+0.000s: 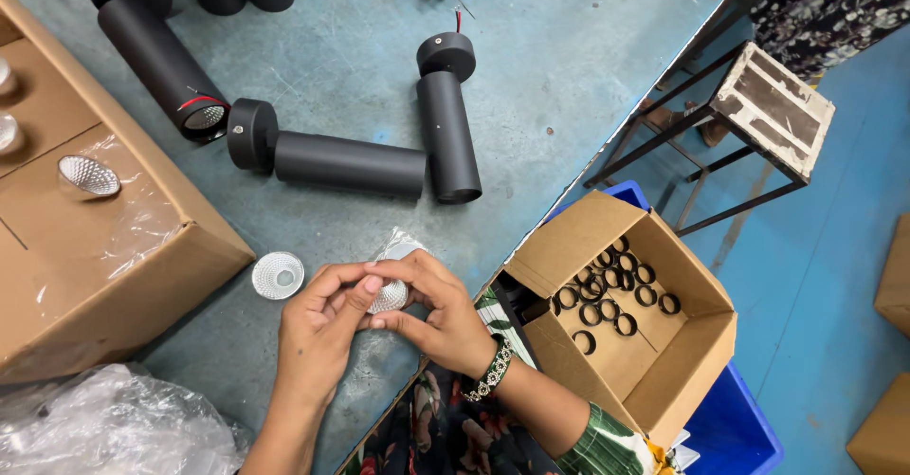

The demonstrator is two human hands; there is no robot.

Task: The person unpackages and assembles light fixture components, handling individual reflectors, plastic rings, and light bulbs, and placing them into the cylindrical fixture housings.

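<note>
Here both the left hand (pixel 318 328) and right hand (pixel 441 319) grip a faceted reflector (pixel 389 295) beside brown cartons (pixel 142 266).

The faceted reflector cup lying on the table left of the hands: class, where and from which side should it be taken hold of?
Probably by the round rim of the reflector cup, from above. It lies alone with its open mouth up, so the rim is exposed all round.
</note>
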